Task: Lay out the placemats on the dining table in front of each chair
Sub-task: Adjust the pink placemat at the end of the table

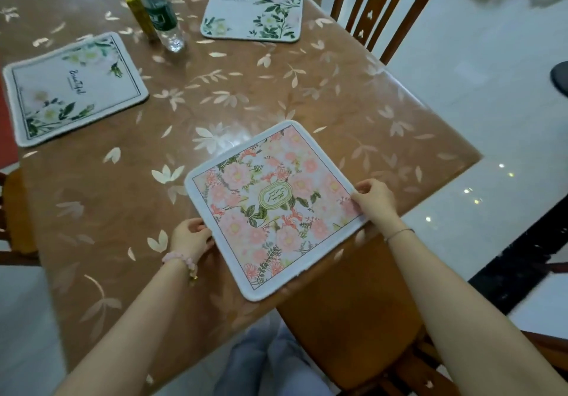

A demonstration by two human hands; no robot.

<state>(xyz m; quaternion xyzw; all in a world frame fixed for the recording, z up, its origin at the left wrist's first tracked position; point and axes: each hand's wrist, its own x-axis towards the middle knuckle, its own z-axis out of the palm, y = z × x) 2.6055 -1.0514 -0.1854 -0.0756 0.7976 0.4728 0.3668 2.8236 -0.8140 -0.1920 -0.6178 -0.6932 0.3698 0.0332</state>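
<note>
At the table [123, 211] edge, both hands (left [192, 237], right [376, 200]) grip the pink placemat [273, 208].

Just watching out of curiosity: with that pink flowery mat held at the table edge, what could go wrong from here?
1. The pink placemat sticks out past the table edge over the chair seat; if both hands let go now, it might tip off.
2. It sits skewed to the edge, so it could end up crooked.
3. Pushed far forward, it might nudge the bottle, though that stands well away.
</note>
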